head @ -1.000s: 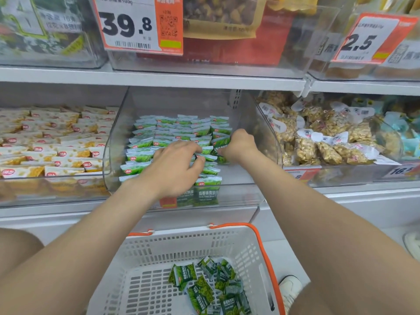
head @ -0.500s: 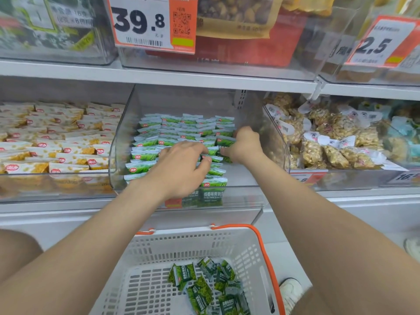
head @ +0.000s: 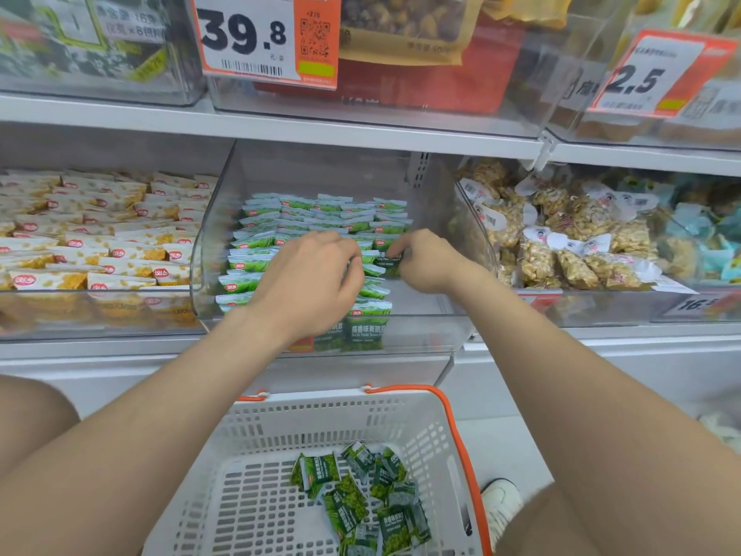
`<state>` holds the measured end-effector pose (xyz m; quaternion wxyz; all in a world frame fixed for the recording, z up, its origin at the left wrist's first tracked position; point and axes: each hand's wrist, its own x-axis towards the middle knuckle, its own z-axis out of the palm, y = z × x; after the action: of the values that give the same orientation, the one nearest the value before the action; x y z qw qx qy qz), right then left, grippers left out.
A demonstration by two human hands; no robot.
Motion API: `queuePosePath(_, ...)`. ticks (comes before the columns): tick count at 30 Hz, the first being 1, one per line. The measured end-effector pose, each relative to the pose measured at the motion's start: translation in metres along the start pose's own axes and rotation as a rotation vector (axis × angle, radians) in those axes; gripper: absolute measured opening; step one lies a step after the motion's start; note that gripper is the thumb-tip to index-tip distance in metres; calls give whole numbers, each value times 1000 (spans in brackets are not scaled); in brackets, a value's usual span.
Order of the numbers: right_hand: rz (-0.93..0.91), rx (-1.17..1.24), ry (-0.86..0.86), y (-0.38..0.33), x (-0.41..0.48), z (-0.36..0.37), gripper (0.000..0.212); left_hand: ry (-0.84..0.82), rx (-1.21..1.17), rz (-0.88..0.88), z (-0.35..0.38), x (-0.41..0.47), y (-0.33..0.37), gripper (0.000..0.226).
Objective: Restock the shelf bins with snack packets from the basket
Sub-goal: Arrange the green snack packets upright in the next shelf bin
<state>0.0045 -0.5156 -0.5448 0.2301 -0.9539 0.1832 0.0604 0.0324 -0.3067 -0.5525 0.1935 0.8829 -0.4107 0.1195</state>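
Rows of green snack packets [head: 256, 238] fill the clear middle shelf bin [head: 421, 307]. My left hand [head: 308, 282] lies palm down over the middle rows, fingers curled onto the packets. My right hand [head: 425, 262] is beside it at the right end of the rows and pinches one green packet [head: 391, 260] standing on edge. Below, a white basket [head: 280, 431] with an orange rim holds several loose green packets [head: 361, 495] at its bottom.
A bin of yellow-and-white packets [head: 100, 242] stands to the left, a bin of bagged nut snacks [head: 569, 238] to the right. Upper shelf bins carry price tags 39.8 [head: 248, 34] and 2.5 [head: 641, 78]. My shoe [head: 501, 503] shows right of the basket.
Both hands stay in the middle bin and have barely moved; the view has drifted slightly. My right fingers have shifted on the packet at the row's right end.
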Motion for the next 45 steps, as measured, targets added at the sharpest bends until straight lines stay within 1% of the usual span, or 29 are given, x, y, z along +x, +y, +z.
queuePosePath(2,-57,-9,-7,0,-20,-6,49,59,64,31,-2,-2,4,36)
queuePosePath(3,-87,-4,35,0,-30,-8,48,73,85,64,-3,-3,6,36)
queuePosePath(4,-122,-10,112,-1,-41,-10,45,70,84,104,-4,-4,9,34)
queuePosePath(6,-212,-51,293,-3,-65,-12,33,80,-11,173,-8,-9,19,23)
queuePosePath(8,-315,-86,374,-9,-94,-15,16,151,-100,205,-14,-22,34,11)
queuePosePath(9,-348,-113,353,-11,-110,-16,9,192,-122,193,-15,-32,42,9)
queuePosePath(11,-374,-177,198,-12,-137,-13,5,216,-161,116,-9,-57,58,9)
queuePosePath(12,-376,-234,76,-10,-148,-7,9,164,-165,64,-1,-70,65,14)
queuePosePath(13,-379,-315,-55,-6,-157,2,13,43,-146,9,10,-80,70,19)
queuePosePath(14,-374,-408,-185,0,-161,15,17,-129,-111,-41,24,-89,73,23)
queuePosePath(16,-316,-527,-436,14,-166,47,24,-487,-64,-95,60,-104,74,22)
queuePosePath(18,-290,-585,-633,29,-168,80,25,-740,-35,-97,97,-120,73,19)
queuePosePath(19,-291,-608,-701,34,-170,93,22,-841,-16,-88,116,-128,71,18)
queuePosePath(21,-316,-668,-793,42,-175,113,14,-1035,26,-88,153,-146,68,24)
queuePosePath(23,-340,-720,-832,46,-177,125,9,-1213,59,-86,187,-166,63,28)
queuePosePath(27,-394,-699,-842,45,-170,133,13,-1313,-47,-232,247,-196,61,38)
queuePosePath(28,-414,-685,-832,45,-167,133,15,-1342,-45,-261,258,-203,63,34)
queuePosePath(29,-434,-676,-818,44,-165,132,15,-1371,-23,-247,268,-208,64,21)
queuePosePath(30,-451,-678,-804,44,-162,130,12,-1352,-14,-262,276,-214,62,23)
queuePosePath(31,-463,-692,-788,44,-160,129,9,-1298,-45,-310,287,-221,57,39)
queuePosePath(32,-463,-706,-771,44,-159,128,8,-1247,-79,-349,290,-230,54,39)
queuePosePath(34,-449,-719,-749,45,-156,127,17,-1133,-109,-424,303,-244,45,16)
queuePosePath(35,-445,-715,-741,45,-154,126,22,-1095,-128,-473,308,-247,43,15)
queuePosePath(37,-440,-710,-718,47,-151,126,33,-994,-269,-557,305,-246,44,33)
queuePosePath(38,-446,-705,-712,47,-149,127,34,-985,-323,-584,301,-244,44,34)
queuePosePath(40,-449,-722,-707,45,-148,125,23,-926,-387,-649,294,-236,43,34)
queuePosePath(41,-446,-726,-707,44,-148,124,19,-918,-422,-668,289,-231,41,34)
queuePosePath(43,-427,-731,-702,43,-146,123,19,-908,-471,-634,272,-219,36,30)
queuePosePath(45,-419,-719,-681,41,-146,120,29,-881,-541,-612,251,-206,34,26)
